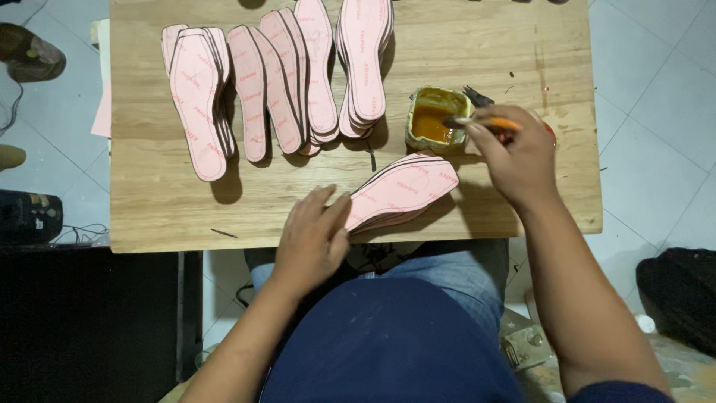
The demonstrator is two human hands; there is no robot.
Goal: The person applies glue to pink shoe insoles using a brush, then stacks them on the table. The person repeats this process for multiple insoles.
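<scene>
My left hand [317, 235] rests flat at the near edge of a wooden table [171, 209], its fingertips touching the heel end of a small stack of pink shoe insoles [403, 190]. My right hand [514, 157] grips an orange-handled brush [485, 123], whose tip sits at the rim of a small open container of amber glue [434, 119]. The brush bristles are mostly hidden by the glue pot's rim.
Several pink insoles lie fanned in rows across the far half of the table [198, 101], [287, 82], [364, 63]. A dark tool [477, 95] lies behind the glue pot. Shoes [30, 52] sit on the tiled floor at left; a dark bag [679, 295] at right.
</scene>
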